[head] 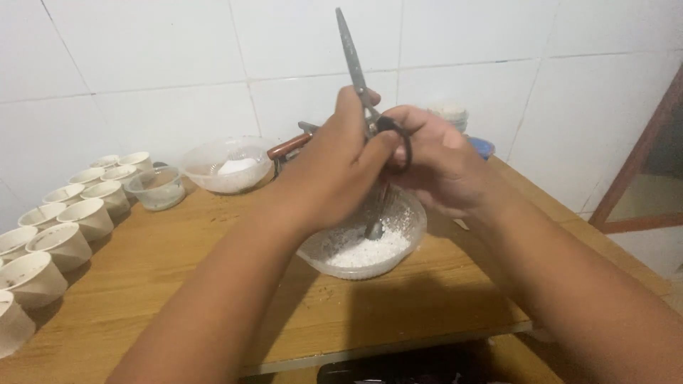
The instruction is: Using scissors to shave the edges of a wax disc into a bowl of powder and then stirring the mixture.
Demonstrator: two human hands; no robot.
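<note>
1. Forearms fill the near foreground, both reaching over the bench [178, 263] edge and meeting above a clear bowl [409, 235].
2. Far left, a double row of white cups [75, 220] runs along the bench toward the tiled wall; they look plain, with no label visible.
3. Next right, a small clear tub [158, 188] stands beside a larger clear bowl holding something white [228, 167]; neither shows a label.
4. Left hand [334, 171] is closed around the scissors [353, 60] near the pivot; one blade points up, the other end dips into the white powder [366, 249] in the bowl below.
5. Right hand [445, 167] is closed on the dark handle loop [403, 146], just touching the left hand.
6. Judged from this, the stirring goes best with the tip kept low in the powder and the bowl steady, since neither hand holds it and it sits near the bench edge.
7. Behind the right hand, a stack of pale containers [449, 114] and a blue lid [484, 147] rest by the wall; any print is too small to tell.
</note>
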